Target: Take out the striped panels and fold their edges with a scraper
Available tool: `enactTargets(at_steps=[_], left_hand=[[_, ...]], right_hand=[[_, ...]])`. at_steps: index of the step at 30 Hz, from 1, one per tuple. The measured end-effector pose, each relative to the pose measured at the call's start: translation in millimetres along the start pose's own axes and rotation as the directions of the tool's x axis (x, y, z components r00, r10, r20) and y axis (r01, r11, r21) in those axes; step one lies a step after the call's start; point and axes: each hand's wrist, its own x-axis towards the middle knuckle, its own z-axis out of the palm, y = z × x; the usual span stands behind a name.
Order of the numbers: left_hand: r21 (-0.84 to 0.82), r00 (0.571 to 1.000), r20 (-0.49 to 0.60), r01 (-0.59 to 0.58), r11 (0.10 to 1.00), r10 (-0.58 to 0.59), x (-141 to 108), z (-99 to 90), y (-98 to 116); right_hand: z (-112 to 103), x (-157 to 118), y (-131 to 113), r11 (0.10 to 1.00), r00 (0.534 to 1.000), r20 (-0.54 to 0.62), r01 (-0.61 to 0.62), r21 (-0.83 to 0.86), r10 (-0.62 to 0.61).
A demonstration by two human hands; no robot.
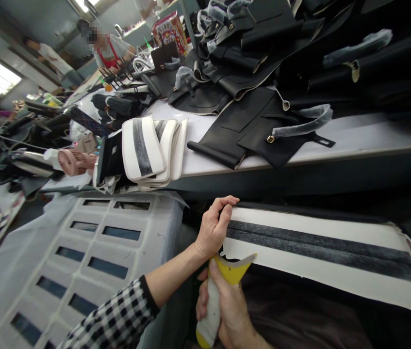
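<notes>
My left hand [213,227] grips the near end of a long white panel [281,223], thumb on top. The panel has a broad dark grey stripe along its middle, a black edge behind it and loose, frayed threads at its far right end. Just below, my right hand [229,305] is wrapped around a yellow-and-white hand tool [210,310]. Its yellow head has a curved, notched edge with pointed tips and lies close to the panel's lower left corner. Whether the edge touches the panel I cannot tell.
On the white table [201,167] ahead lie a stack of striped white panels [141,148], a pink fan [72,162] and black bag pieces [249,123] with wrapped handles. A slotted, cloth-covered surface [114,252] is at left. Two people [108,51] are farther back.
</notes>
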Motion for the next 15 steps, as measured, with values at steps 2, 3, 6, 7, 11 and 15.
enactTargets(at_steps=[2, 3, 6, 7, 11, 15], left_hand=[[0.010, 1.000, 0.004, 0.004, 1.000, -0.004, 0.0, -0.1, 0.3], [0.013, 1.000, 0.006, 0.004, 1.000, -0.004, 0.1, -0.1, 0.4], [0.018, 1.000, 0.009, 0.009, 1.000, -0.009, 0.3, 0.5, 0.6], [0.018, 1.000, 0.009, 0.012, 1.000, -0.012, 0.4, 0.7, 0.7], [0.027, 1.000, 0.013, 0.025, 0.999, -0.026, 1.4, 1.6, 2.3], [0.040, 0.999, 0.004, 0.035, 0.999, -0.035, 2.1, 2.9, 4.6]], right_hand=[[-1.6, -1.1, -3.7, 1.000, 1.000, 0.018, -0.010, -0.019, 0.011], [-2.5, -1.3, -5.1, 0.999, 0.999, 0.025, -0.019, -0.029, 0.020], [-5.4, -0.9, -8.3, 0.998, 0.998, 0.047, -0.045, -0.044, 0.047], [-6.5, -0.6, -9.3, 0.997, 0.997, 0.050, -0.052, -0.049, 0.055], [-11.2, 0.2, -12.7, 0.994, 0.995, 0.056, -0.076, -0.084, 0.081], [-17.0, 2.0, -9.6, 0.991, 0.995, 0.041, -0.081, -0.109, 0.085]])
